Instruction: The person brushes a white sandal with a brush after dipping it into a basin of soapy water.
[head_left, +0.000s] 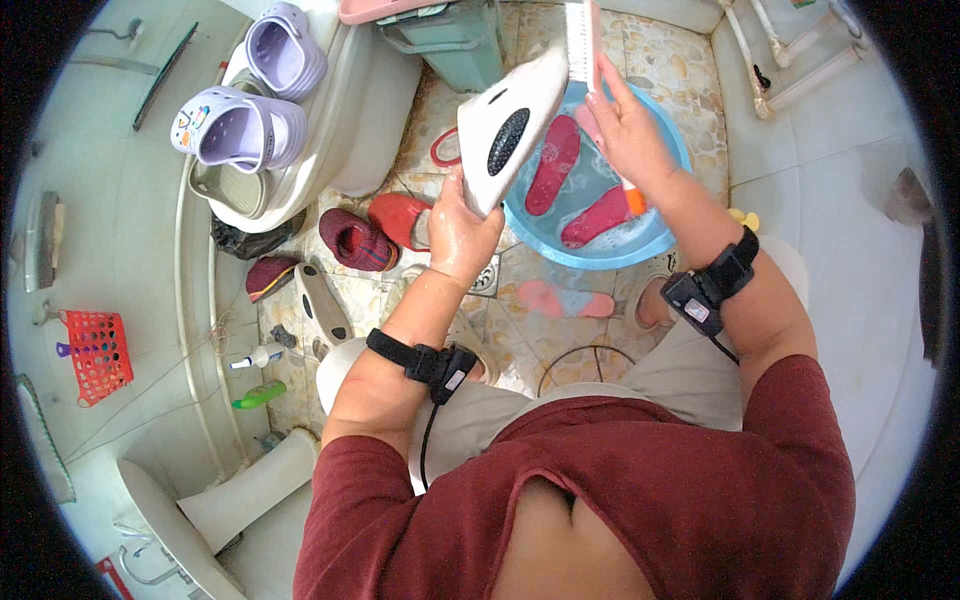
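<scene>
My left hand (465, 232) grips the heel end of a white shoe (517, 120), its sole with black textured pads facing up. In my right hand (634, 139) is a pink-handled scrub brush (598, 45) with white bristles; its orange tip points down toward me. The bristles are beside the shoe's far end; whether they touch is unclear. Beneath the right hand stands a light-blue basin (566, 259) of soapy water, holding red insoles (553, 165). A pink and pale-blue insole (566, 300) lies on the tiled floor just this side of the basin.
Dark red shoes (356, 240), a red slipper (397, 217) and another white shoe (321, 304) lie on the floor at left. Lavender clogs (247, 131) rest on a white ledge. A grey-green bin (457, 49) stands behind. Bottles, including a green one (260, 394), lie near the left wall.
</scene>
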